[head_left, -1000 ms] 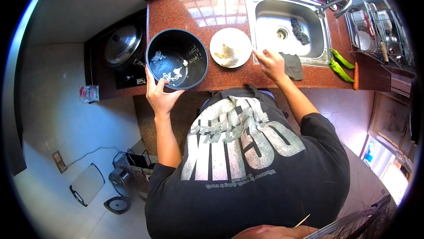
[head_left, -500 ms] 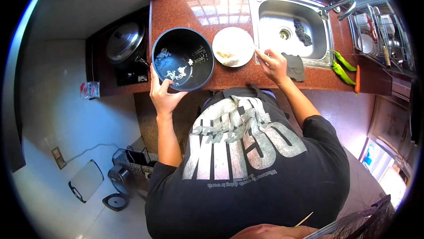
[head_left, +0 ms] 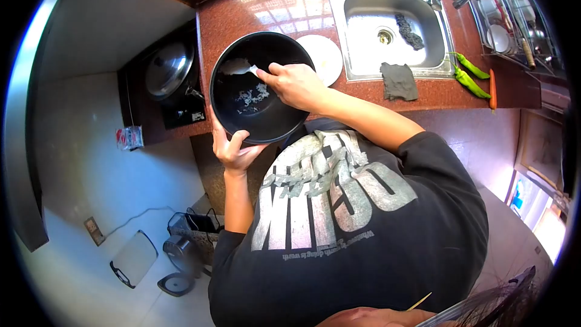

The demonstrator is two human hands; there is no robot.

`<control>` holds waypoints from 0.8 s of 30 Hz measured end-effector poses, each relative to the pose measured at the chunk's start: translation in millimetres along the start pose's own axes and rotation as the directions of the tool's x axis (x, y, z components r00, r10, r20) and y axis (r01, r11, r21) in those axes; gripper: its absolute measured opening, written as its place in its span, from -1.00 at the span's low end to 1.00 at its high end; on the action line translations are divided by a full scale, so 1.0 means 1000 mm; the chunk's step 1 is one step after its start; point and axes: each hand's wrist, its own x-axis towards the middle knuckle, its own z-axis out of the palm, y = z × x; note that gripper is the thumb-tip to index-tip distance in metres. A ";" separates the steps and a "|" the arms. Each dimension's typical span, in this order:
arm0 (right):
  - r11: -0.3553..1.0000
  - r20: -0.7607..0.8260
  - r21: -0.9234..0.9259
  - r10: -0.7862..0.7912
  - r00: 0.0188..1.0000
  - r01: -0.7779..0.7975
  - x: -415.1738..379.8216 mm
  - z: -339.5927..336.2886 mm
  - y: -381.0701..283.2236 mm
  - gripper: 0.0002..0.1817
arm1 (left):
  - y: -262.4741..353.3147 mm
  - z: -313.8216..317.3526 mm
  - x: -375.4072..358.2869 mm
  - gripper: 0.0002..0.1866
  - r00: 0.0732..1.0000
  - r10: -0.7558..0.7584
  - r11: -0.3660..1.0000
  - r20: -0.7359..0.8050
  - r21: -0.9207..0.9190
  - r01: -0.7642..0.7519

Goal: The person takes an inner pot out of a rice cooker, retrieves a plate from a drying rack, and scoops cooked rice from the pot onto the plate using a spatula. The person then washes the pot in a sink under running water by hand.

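A deep dark rice cooker pot [head_left: 284,124] is tilted at the counter's front edge. My left hand [head_left: 233,150] is closed on its near left rim, thumb over the edge. Inside the pot, loose clumps of white rice [head_left: 253,98] cling to the bottom. My right hand [head_left: 296,87] reaches over the pot and is closed on the handle of a pale rice paddle [head_left: 237,68], whose head lies against the inner far left wall. Partly hidden behind the pot, a white plate [head_left: 330,61] rests on the counter; most of its contents are covered.
A steel sink [head_left: 366,21] with a dark scrubber [head_left: 410,32] is to the right. A dark cloth [head_left: 399,82], green peppers [head_left: 471,82] and a carrot [head_left: 492,89] lie on the counter near it. On the left is a stove with a lidded pan [head_left: 169,71]; a dish rack [head_left: 502,30] stands far right.
My right hand has moved left from beside the plate into the pot with the rice paddle. The pot has lifted and tilted toward me, now covering part of the plate.
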 end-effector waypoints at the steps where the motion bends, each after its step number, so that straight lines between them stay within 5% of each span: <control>1: 1.000 0.043 -0.015 -0.023 0.999 0.023 -0.002 -0.002 0.001 -0.54 | 0.002 -0.002 0.001 -0.50 0.999 -0.002 1.000 -0.042 0.015 0.002; 5: 0.976 0.349 -0.032 -0.192 0.917 0.217 -0.010 -0.044 0.009 -0.55 | 0.000 -0.006 0.003 -0.51 0.999 0.032 0.998 -0.017 0.049 -0.031; 9: 0.990 0.005 -0.127 -0.058 0.998 0.058 -0.011 -0.054 0.008 -0.48 | 0.000 -0.008 0.009 -0.51 0.999 0.044 0.996 -0.007 0.077 -0.043; 13: 0.973 -0.045 -0.205 -0.121 0.992 0.110 -0.006 -0.036 0.003 -0.50 | 0.004 -0.011 0.013 -0.50 0.998 0.069 0.995 0.000 0.071 -0.069; 14: 0.958 0.056 -0.267 -0.097 0.994 0.109 -0.017 -0.038 -0.002 -0.52 | 0.006 -0.010 0.014 -0.50 0.996 0.094 0.992 -0.004 0.079 -0.093; 17: 0.971 0.348 -0.052 -0.203 0.915 0.235 -0.025 -0.046 0.000 -0.52 | 0.000 -0.011 0.012 -0.49 0.996 0.083 0.995 -0.031 0.067 -0.080; 19: 0.977 0.321 -0.062 -0.173 0.931 0.203 -0.026 -0.050 -0.003 -0.52 | 0.001 -0.012 0.018 -0.49 0.994 0.101 0.992 -0.038 0.077 -0.098; 22: 0.988 -0.093 -0.118 0.085 0.992 -0.096 -0.016 -0.057 -0.006 -0.61 | 0.006 -0.011 0.023 -0.49 0.992 0.125 0.989 -0.037 0.089 -0.121; 24: 0.973 -0.146 -0.155 0.147 0.978 -0.170 -0.007 -0.051 -0.007 -0.62 | 0.007 -0.009 0.026 -0.48 0.991 0.133 0.991 -0.021 0.014 -0.133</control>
